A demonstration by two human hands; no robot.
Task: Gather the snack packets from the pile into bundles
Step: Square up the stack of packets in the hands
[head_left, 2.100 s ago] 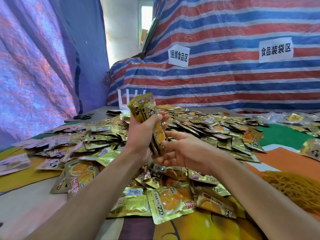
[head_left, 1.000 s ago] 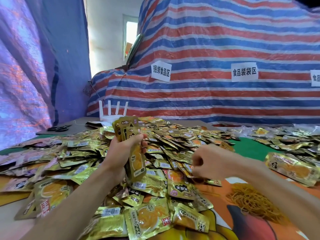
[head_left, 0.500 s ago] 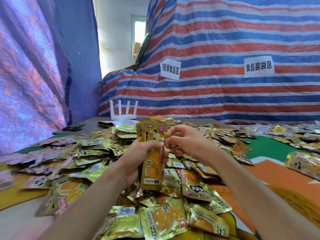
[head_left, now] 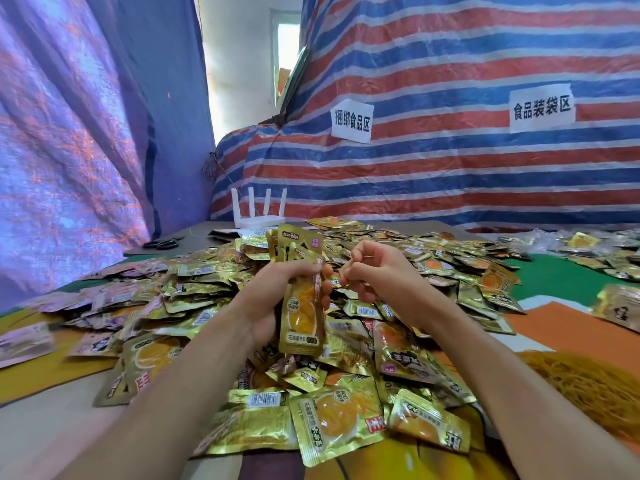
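left hand (head_left: 273, 292) clamped round the middle of an upright stack of foil snack packets (head_left: 302, 313), above the pile (head_left: 346, 420) on the tabletop (head_left: 52, 427). right hand (head_left: 381, 275) curled just beside; contents cannot be told. packets judged light, slick, pliable: squeeze mid-stack.

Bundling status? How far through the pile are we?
Done: I can pick out no finished bundle. In hand: the left hand grips an upright stack of packets; the right hand is beside it, fingers curled, unclear whether they pinch anything. Left: the large pile of loose packets; the heap of rubber bands lies at the right.
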